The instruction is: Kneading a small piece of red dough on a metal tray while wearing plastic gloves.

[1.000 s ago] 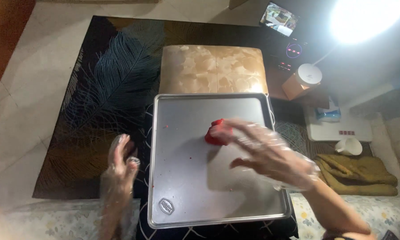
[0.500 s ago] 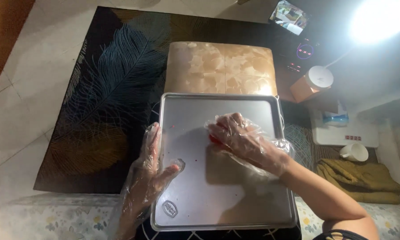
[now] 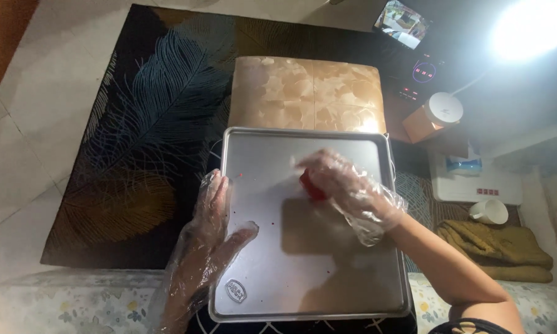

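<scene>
A shiny metal baking tray (image 3: 272,272) lies in front of me. My right hand (image 3: 346,185), in a clear plastic glove, is closed over a small red object (image 3: 311,187) and presses it onto the tray's middle. Most of the red object is hidden under my fingers. My left hand (image 3: 207,241), also gloved, lies flat with fingers spread on the tray's left edge. A few tiny red specks dot the tray's surface.
A tan marbled cushion or stool top (image 3: 306,93) sits just beyond the tray. A dark rug with a feather pattern (image 3: 142,124) covers the floor at left. At right are a white-lidded jar (image 3: 442,111), a white cup (image 3: 488,211), folded brown cloth (image 3: 495,250) and a bright lamp (image 3: 526,28).
My left hand has moved from beside the tray onto its left edge. My right hand stayed on the red object, shifting slightly across the tray.
</scene>
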